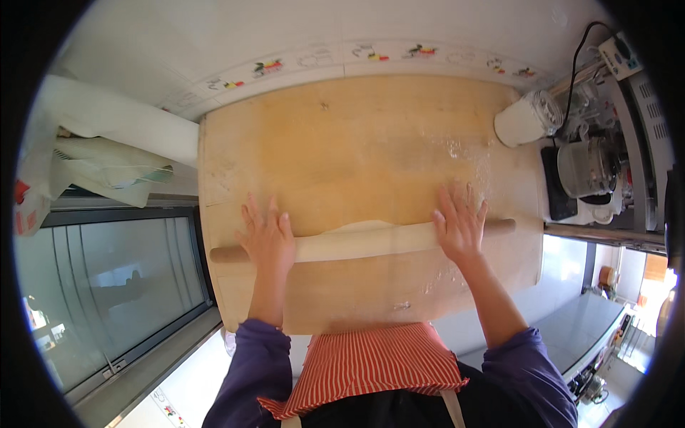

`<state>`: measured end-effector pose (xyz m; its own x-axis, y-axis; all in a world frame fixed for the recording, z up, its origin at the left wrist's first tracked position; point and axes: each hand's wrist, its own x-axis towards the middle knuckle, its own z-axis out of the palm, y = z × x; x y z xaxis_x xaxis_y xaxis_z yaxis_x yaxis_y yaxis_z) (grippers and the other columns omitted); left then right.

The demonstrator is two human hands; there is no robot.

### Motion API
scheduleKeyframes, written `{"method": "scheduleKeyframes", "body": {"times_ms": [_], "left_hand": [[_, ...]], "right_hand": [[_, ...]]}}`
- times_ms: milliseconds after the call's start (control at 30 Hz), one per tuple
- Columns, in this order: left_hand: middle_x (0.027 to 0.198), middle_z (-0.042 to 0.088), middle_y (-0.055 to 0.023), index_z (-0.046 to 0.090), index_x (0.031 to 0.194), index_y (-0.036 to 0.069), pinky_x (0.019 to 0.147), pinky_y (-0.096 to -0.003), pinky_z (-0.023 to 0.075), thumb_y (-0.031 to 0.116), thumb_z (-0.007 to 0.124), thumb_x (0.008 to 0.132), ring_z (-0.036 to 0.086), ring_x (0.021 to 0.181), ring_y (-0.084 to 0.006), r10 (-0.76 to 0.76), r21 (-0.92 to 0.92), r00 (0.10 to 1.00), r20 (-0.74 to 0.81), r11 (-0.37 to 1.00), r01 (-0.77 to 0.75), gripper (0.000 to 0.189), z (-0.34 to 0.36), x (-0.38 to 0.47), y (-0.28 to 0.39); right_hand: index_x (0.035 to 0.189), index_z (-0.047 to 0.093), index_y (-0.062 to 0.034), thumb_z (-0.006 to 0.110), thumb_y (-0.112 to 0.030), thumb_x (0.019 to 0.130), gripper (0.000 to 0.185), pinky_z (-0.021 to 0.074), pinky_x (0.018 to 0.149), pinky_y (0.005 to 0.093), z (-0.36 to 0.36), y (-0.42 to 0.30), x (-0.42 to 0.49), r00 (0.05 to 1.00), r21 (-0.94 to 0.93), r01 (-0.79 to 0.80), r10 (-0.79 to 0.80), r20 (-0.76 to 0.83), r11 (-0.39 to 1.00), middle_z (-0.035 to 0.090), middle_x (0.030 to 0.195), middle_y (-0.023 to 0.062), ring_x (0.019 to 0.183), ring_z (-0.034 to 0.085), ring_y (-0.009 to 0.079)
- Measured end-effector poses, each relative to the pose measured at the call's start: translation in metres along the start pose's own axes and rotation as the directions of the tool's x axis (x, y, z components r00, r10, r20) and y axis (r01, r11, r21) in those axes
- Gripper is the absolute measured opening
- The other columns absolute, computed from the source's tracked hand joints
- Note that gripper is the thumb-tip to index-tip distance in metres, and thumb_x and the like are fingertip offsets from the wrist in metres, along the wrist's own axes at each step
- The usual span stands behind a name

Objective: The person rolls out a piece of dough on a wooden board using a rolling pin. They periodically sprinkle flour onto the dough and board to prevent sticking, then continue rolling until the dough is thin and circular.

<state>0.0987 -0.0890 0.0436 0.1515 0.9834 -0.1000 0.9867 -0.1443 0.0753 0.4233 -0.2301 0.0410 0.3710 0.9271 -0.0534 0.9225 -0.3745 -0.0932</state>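
A long wooden rolling pin (pixel 229 254) lies crosswise on a wooden board (pixel 342 144). Pale sheet dough (pixel 369 243) is wrapped around its middle, and a thin curved flap of the dough shows along the far side. My left hand (pixel 267 235) rests palm down across the left part of the pin, fingers spread and pointing away from me. Toward the other end, my right hand (pixel 461 227) lies flat in the same way over the dough's right edge. Both bare pin ends stick out past the hands. Neither hand's fingers curl around the pin.
A jar of white powder (pixel 527 120) stands at the board's far right corner. Beyond it are a clear lidded container (pixel 586 168) and a black cord (pixel 575 64). A tiled wall (pixel 342 32) borders the far edge. To the left is a sliding window (pixel 128 283).
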Motion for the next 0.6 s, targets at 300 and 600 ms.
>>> {"method": "scheduleKeyframes", "body": {"times_ms": [300, 600], "left_hand": [[0.16, 0.025, -0.0121, 0.048, 0.145, 0.016, 0.108, -0.0694, 0.0197, 0.04, 0.041, 0.101, 0.022, 0.147, -0.037, 0.212, -0.12, 0.977, 0.004, 0.97, -0.21, 0.051, 0.008, -0.018, 0.043], [0.161, 0.024, -0.0124, 0.047, 0.146, 0.017, 0.103, -0.0737, 0.0236, 0.041, 0.045, 0.097, 0.025, 0.145, -0.0409, 0.129, -0.068, 0.969, -0.21, 0.987, -0.146, 0.054, 0.012, 0.019, 0.01]], "right_hand": [[0.151, 0.036, -0.0151, 0.047, -0.046, 0.097, 0.063, 0.0168, 0.112, 0.0672, -0.005, -0.082, 0.0, 0.993, 0.155, 0.063, -0.077, 0.088, 0.986, 0.021, 0.161, 0.0147, 0.147, 0.023, 0.0388], [0.152, 0.034, -0.0132, 0.05, -0.044, 0.094, 0.068, 0.0178, 0.108, 0.0718, 0.02, -0.036, 0.024, 0.967, 0.117, 0.03, 0.001, -0.255, 0.993, 0.02, 0.161, 0.0194, 0.146, 0.023, 0.0431]]}}
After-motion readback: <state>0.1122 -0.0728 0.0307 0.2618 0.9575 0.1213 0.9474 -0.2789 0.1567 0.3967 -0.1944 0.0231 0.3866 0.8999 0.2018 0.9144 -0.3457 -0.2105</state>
